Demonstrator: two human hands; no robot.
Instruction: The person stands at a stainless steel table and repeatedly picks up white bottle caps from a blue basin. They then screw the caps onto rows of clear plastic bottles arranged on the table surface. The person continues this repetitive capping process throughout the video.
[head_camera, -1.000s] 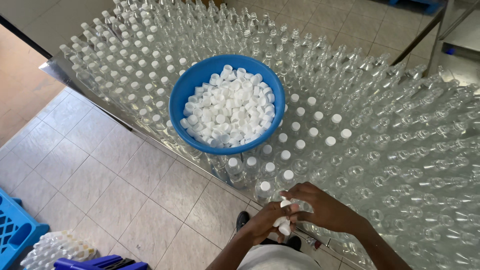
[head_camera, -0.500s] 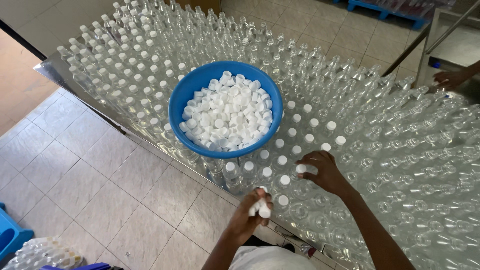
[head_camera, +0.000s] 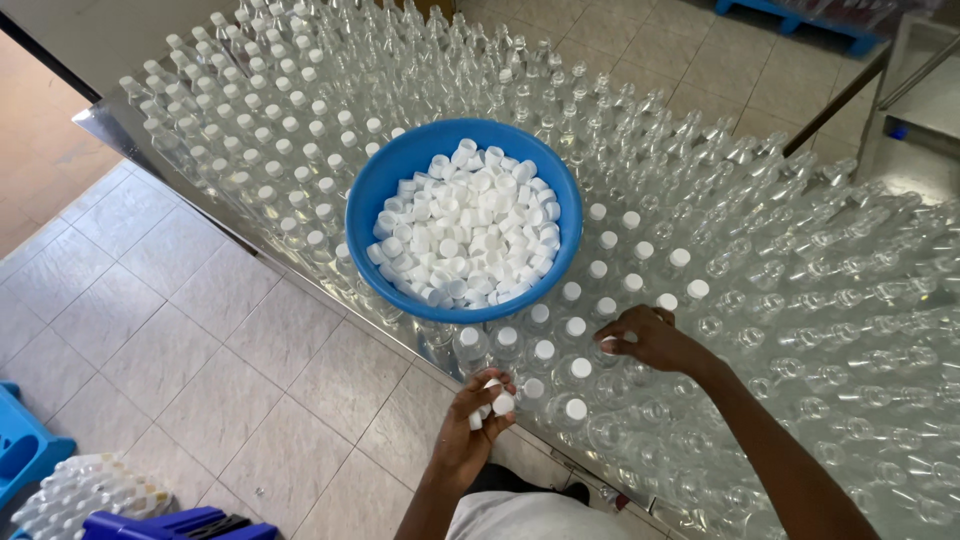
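The left hand (head_camera: 478, 420) is held at the near edge of the counter (head_camera: 110, 125), fingers curled closed around several white caps (head_camera: 497, 400). The right hand (head_camera: 650, 338) reaches over the clear plastic bottles (head_camera: 800, 300) just right of the blue bowl (head_camera: 375, 190). Its fingertips pinch one white cap (head_camera: 612, 342) down against the neck of an uncapped bottle.

The blue bowl sits on top of the bottles, near the counter's front edge, and is filled with loose white caps. Bottles around the bowl and to its left already carry white caps; those farther right and toward the back stand open. The metal counter is packed with upright bottles from edge to edge.

On the tiled floor (head_camera: 180, 330) at lower left sit a blue crate (head_camera: 25, 450) and a bundle of capped bottles (head_camera: 80, 495).
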